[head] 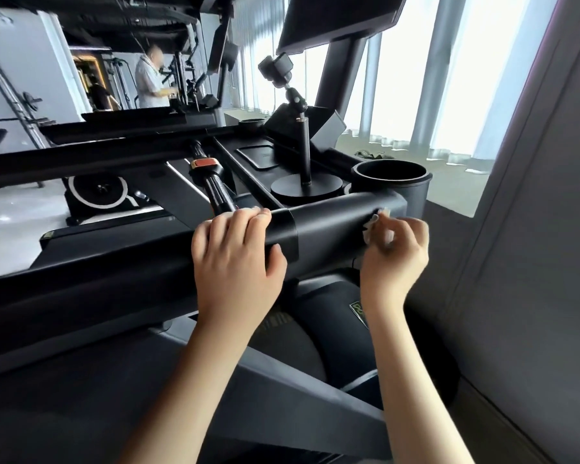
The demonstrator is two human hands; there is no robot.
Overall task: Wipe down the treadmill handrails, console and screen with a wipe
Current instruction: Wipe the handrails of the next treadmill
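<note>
Your left hand (235, 252) is curled over the top of the thick black handrail (131, 283) at the centre of the frame, fingers wrapped across it and thumb underneath, bracing rather than wiping. Your right hand (394, 252), just right of centre, is bunched closed around a small white wipe (375, 226), pressing it against the rail's right end below the cup holder (390, 179). The wipe looks thin, soft and limp, so it will crumple and slip inside your grip; judge it best held flat under several fingertips rather than wadded, so more of it meets the surface. The rail is rigid, smooth and rounded, likely a little slick when damp, so wrap the wipe round its curve and slide along it. The console tray (258, 155) with a stand (305, 155) on it sits above centre, and the screen (335, 18) hangs at the top of the frame.
</note>
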